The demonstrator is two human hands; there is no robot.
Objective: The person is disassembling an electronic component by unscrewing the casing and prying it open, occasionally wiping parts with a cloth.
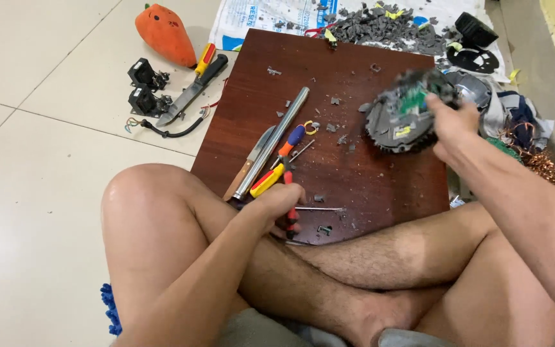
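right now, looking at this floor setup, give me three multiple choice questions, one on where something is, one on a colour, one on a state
1. Where does the metal tube lie?
A. on the dark wooden board
B. on the white sack
C. in the right hand

2. What colour is the soft carrot-shaped toy on the tiles?
A. blue
B. orange
C. green

3. What is the right hand doing?
A. resting flat and empty on the board
B. gripping the round grey motor part, raised off the board
C. holding the knife

Answers:
1. A, the tube lies slantwise on the board beside the screwdrivers.
2. B, its body is plainly orange.
3. B, the fingers wrap the part's edge and the part is blurred above the board, while the left hand closes on a red-handled tool.
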